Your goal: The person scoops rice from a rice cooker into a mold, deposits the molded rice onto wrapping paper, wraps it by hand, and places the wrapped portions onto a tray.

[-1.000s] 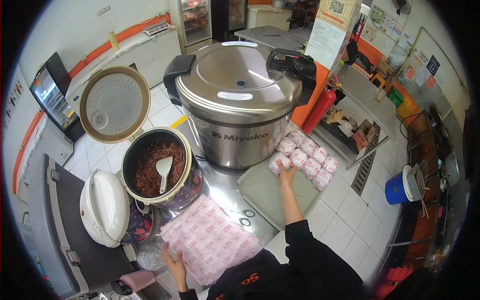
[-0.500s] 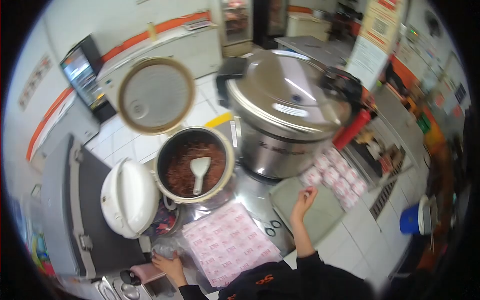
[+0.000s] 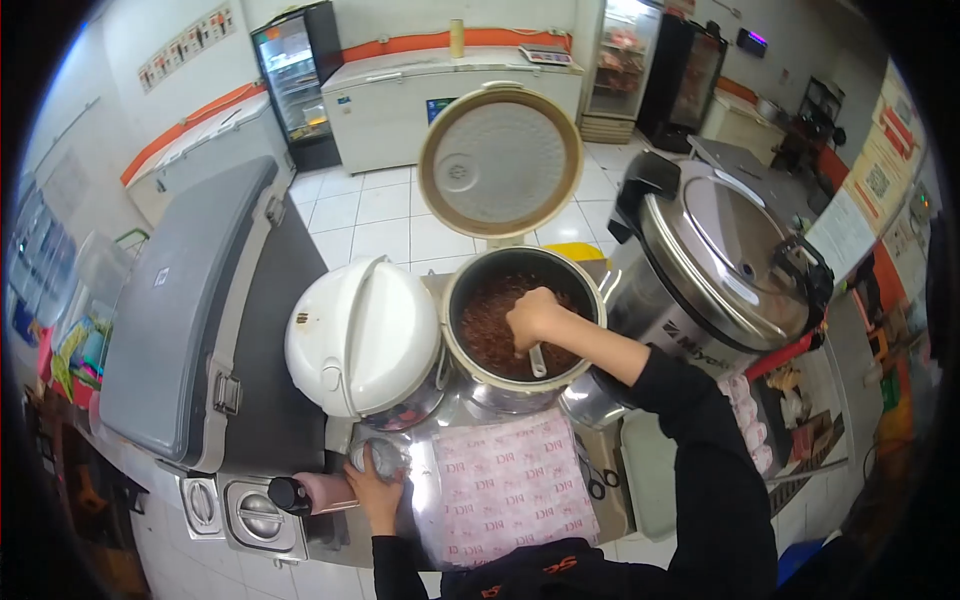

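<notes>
My right hand (image 3: 533, 318) reaches into the open pot (image 3: 462, 362) of reddish-brown rice (image 3: 485, 325), its fingers curled beside the white rice paddle (image 3: 538, 360). What those fingers grip is hidden. My left hand (image 3: 376, 490) rests at a clear plastic bowl-like item (image 3: 377, 459), fingers around its near side, next to a pink bottle (image 3: 325, 493) with a black cap. Between my arms lies a stack of pink printed wrapping paper (image 3: 515, 490). The pot's round lid (image 3: 499, 165) stands raised behind it.
A closed white-lidded pot (image 3: 362, 335) and a large grey cooler box (image 3: 190, 320) stand left. The big steel cooker (image 3: 725, 265) is right, with scissors (image 3: 600, 480), a green-grey tray (image 3: 650, 475) and wrapped bundles (image 3: 745, 415) nearer. Steel lidded containers (image 3: 260, 515) sit front left.
My right hand has left the wrapped bundles by the tray and gone into the rice pot. My left hand has moved from the paper to the clear plastic item. The view has turned left.
</notes>
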`<action>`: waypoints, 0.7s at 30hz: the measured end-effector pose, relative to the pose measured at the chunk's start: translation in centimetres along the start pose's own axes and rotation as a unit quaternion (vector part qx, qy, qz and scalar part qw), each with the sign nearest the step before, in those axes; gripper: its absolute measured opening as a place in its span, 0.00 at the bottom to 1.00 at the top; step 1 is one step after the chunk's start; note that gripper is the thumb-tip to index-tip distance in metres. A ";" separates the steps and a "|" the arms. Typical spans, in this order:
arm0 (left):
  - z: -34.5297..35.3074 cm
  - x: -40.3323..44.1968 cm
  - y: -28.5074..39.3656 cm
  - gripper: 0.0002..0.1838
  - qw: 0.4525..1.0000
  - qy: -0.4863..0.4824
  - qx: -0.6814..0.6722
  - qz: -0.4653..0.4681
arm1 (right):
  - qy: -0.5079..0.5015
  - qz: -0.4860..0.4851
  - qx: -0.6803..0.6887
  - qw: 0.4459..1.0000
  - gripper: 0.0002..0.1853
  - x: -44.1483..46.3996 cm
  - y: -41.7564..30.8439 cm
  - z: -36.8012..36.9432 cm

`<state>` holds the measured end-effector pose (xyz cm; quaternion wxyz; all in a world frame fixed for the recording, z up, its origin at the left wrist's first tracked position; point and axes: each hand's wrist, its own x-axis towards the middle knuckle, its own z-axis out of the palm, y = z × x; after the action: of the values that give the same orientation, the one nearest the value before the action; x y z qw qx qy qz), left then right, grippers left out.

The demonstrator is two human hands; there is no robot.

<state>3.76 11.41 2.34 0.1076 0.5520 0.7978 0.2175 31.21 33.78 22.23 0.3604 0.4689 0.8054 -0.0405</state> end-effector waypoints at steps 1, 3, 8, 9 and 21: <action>0.2 0.1 0.0 0.46 1.000 0.001 0.010 -0.017 | 0.000 -0.002 -0.010 1.000 0.27 0.2 0.1 0.0; 0.4 0.4 0.4 0.45 0.999 0.000 0.014 -0.041 | 0.056 0.017 0.024 0.998 0.24 0.5 -0.2 1.1; 2.4 0.3 -2.1 0.36 0.979 0.124 -0.131 -0.093 | 0.055 0.050 -0.078 0.994 0.15 1.0 0.0 3.2; 2.8 0.3 -3.0 0.36 0.980 0.120 -0.132 -0.094 | 0.113 0.061 -0.087 0.988 0.12 0.6 0.9 2.6; -0.3 -0.4 9.8 0.26 0.526 -0.084 -0.836 -0.129 | 0.180 0.007 -0.222 0.958 0.07 2.8 1.2 4.5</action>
<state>11.91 13.81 7.15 0.6130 0.1161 0.3001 0.7216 33.72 34.65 17.50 0.3045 0.3818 0.8426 0.2268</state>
